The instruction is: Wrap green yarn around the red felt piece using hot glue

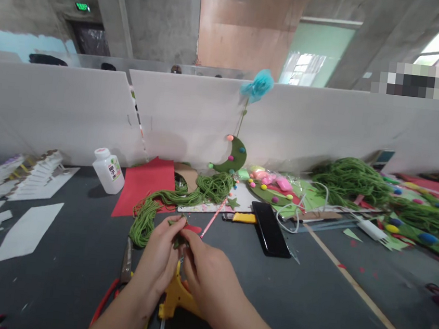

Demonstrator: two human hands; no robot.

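My left hand (162, 255) and my right hand (211, 269) meet in front of me, fingers closed around a small green felt piece (179, 241). A red felt piece (193, 228) sticks out between the fingertips; whether the two are joined is hidden. A yellow glue gun (177, 299) lies just under my hands, partly covered by the right one. To the left, scissors with red handles (103, 301) lie beside my left forearm. Beyond my fingers are a coil of green yarn (145, 222) and a pink striped pencil (214, 217).
A white bottle (109, 172) stands left of red sheets (147, 183). A black phone (270, 230) lies right, near a yellow utility knife (240, 217). Behind stands a green felt moon (236, 157) with pompoms. White paper pieces (27, 233) lie left, and more green yarn (351, 181) right.
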